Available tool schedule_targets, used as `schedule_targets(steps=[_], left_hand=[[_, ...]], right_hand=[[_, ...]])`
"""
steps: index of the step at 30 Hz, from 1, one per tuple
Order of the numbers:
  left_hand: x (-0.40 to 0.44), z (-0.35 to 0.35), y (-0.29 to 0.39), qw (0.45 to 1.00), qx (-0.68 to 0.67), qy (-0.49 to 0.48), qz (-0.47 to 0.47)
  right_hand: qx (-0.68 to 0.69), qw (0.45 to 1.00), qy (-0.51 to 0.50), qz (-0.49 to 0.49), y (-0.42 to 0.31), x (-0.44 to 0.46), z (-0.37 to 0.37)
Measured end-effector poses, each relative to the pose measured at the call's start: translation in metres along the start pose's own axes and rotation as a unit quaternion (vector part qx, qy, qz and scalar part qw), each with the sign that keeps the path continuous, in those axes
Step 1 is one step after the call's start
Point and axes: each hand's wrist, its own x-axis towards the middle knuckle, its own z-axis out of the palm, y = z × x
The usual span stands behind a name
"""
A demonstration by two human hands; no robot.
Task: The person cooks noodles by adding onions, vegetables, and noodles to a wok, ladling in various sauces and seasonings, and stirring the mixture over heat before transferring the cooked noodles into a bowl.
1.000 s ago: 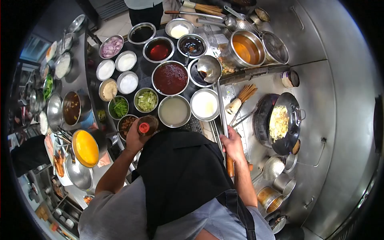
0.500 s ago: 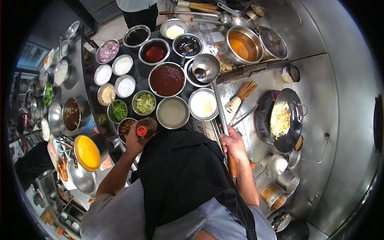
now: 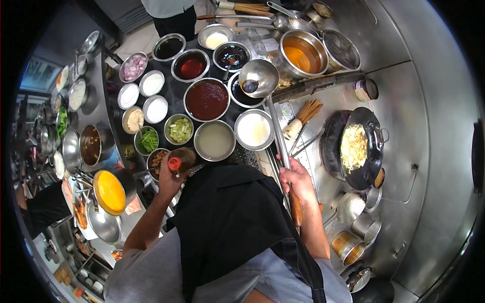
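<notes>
My left hand (image 3: 171,177) is wrapped round a bottle (image 3: 186,159) with a red cap and dark contents, just above the front bowls. In my right hand (image 3: 296,178) is the long handle of a ladle (image 3: 262,76), which has a wooden end. The ladle's bowl hangs over the black sauce bowl (image 3: 243,93), with a small dark pool of liquid in it. Close below the ladle sits a bowl of white liquid (image 3: 254,130). Off to the right, a wok (image 3: 371,174) on the burner holds pale sliced food (image 3: 354,149).
Bowls of brown-red sauce (image 3: 206,100), cloudy liquid (image 3: 214,140), chopped celery-like pieces (image 3: 180,129) and white powders crowd the counter. A pot of orange liquid (image 3: 304,53) and a bamboo brush (image 3: 303,119) stand near the stove. A yellow-filled pot (image 3: 110,193) is at left. Another person (image 3: 172,15) stands at the back.
The camera view has shifted slightly. The ladle and bottle stay in my hands, nearly in the same place; my right hand sits a little nearer the ladle's bowl.
</notes>
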Motion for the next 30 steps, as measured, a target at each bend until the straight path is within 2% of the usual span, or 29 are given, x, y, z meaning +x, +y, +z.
schedule_targets(steps=[1, 4, 6, 11, 15, 18, 21, 25, 28, 30], left_hand=[[-0.005, 0.003, -0.001, 1.0, -0.001, 0.016, 0.003], [-0.032, 0.007, 0.001, 0.992, -0.042, 0.078, -0.092], [-0.055, 0.013, -0.02, 0.993, -0.033, 0.076, -0.082], [-0.084, 0.023, 0.006, 0.993, -0.029, 0.048, -0.1], [-0.099, 0.034, -0.001, 0.993, -0.04, 0.06, -0.095], [-0.103, 0.036, 0.022, 0.994, -0.013, 0.058, -0.089], [-0.109, 0.042, 0.032, 0.994, -0.009, 0.056, -0.096], [-0.111, 0.056, 0.039, 0.996, -0.013, 0.058, -0.069], [-0.109, 0.075, 0.034, 0.998, -0.026, 0.047, -0.046], [-0.106, 0.091, 0.036, 0.997, -0.04, 0.033, -0.054]], right_hand=[[-0.005, 1.0, 0.002, -0.004, 0.001, 0.0, -0.002], [-0.033, 0.999, 0.01, -0.016, 0.004, 0.001, -0.006], [-0.072, 0.997, 0.018, -0.028, 0.005, 0.002, -0.008], [-0.127, 0.99, 0.009, -0.055, 0.006, 0.007, -0.018], [-0.161, 0.985, 0.01, -0.057, 0.008, 0.014, -0.029], [-0.12, 0.991, -0.014, -0.057, 0.009, 0.017, -0.037], [-0.007, 0.999, -0.046, -0.007, 0.002, 0.01, -0.044], [0.128, 0.988, -0.09, 0.004, 0.0, -0.013, -0.066], [0.193, 0.976, -0.098, -0.017, 0.001, -0.044, -0.094], [0.211, 0.974, -0.063, -0.05, 0.002, -0.074, -0.116]])
